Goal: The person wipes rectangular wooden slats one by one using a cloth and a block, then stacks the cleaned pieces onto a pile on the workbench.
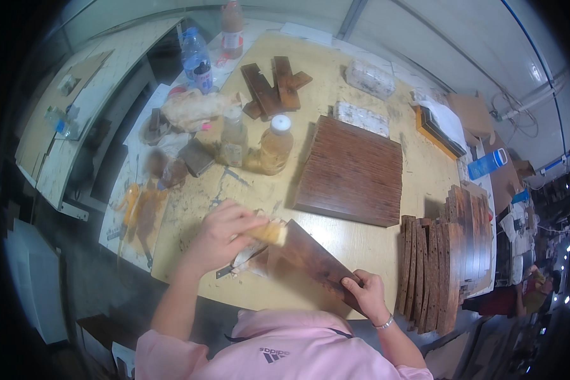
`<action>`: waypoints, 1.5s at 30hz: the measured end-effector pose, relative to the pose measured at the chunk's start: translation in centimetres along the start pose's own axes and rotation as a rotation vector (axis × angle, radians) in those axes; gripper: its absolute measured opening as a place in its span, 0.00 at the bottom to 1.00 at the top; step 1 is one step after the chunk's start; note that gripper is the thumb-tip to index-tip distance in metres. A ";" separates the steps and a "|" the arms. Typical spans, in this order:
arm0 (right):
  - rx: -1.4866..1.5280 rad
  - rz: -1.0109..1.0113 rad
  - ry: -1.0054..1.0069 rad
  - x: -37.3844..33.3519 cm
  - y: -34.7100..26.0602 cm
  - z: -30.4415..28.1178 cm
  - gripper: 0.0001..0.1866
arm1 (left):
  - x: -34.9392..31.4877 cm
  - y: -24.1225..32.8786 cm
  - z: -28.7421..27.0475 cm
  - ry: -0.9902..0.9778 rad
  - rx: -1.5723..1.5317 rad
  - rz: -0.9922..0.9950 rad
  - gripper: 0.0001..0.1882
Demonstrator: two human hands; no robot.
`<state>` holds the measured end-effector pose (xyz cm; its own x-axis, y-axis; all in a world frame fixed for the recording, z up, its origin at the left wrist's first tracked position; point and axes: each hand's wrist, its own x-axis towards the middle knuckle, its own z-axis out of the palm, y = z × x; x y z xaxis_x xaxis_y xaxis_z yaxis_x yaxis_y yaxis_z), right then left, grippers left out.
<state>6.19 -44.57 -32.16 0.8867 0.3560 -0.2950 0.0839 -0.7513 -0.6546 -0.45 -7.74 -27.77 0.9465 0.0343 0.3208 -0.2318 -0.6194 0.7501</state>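
Observation:
My left hand (225, 229) is closed on a small yellowish pad (269, 233) with a pale end; the frame does not show whether it is a sponge or a brush. The pad is beside the upper left end of a dark brown wooden board (316, 258), and I cannot tell whether they touch. My right hand (368, 292) grips the lower right end of this board, thumb on its top face. The board slants over the table's near edge. Beneath my left hand, a crumpled whitish cloth (247, 256) lies near a metal blade (224, 272).
A stack of dark boards (351, 168) stands beyond my hands. More boards (430, 272) stand on edge at the right. Two bottles, one white-capped (276, 147), stand left of centre. Short wood pieces (263, 88) lie at the back. A yellow-handled tool (130, 201) lies left.

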 end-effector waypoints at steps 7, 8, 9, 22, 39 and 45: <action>0.093 0.046 0.048 -0.2 0.1 -0.4 0.23 | 0.1 -0.5 0.9 -0.120 0.070 0.047 0.21; 0.127 0.075 0.067 -0.2 0.3 -0.3 0.23 | -0.5 -0.3 1.0 -0.085 0.035 -0.003 0.22; 0.161 0.104 0.086 -0.3 0.5 -0.2 0.23 | -1.1 -0.1 1.2 -0.051 0.000 -0.052 0.23; 0.692 0.136 0.072 1.6 -1.3 0.5 0.14 | -3.4 3.3 12.9 0.010 -0.086 0.252 0.25; 1.171 0.170 0.270 7.2 -4.4 -1.3 0.13 | -6.8 2.8 11.7 -0.062 -0.040 0.148 0.20; 0.874 0.185 0.256 4.7 -4.4 -1.9 0.13 | -9.4 -9.3 3.4 0.469 0.292 -0.312 0.17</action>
<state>10.86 -40.67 -29.32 0.9337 0.0602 -0.3529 -0.3494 -0.0609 -0.9350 -6.41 -5.00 -39.76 0.7456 0.5463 0.3817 0.1723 -0.7113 0.6815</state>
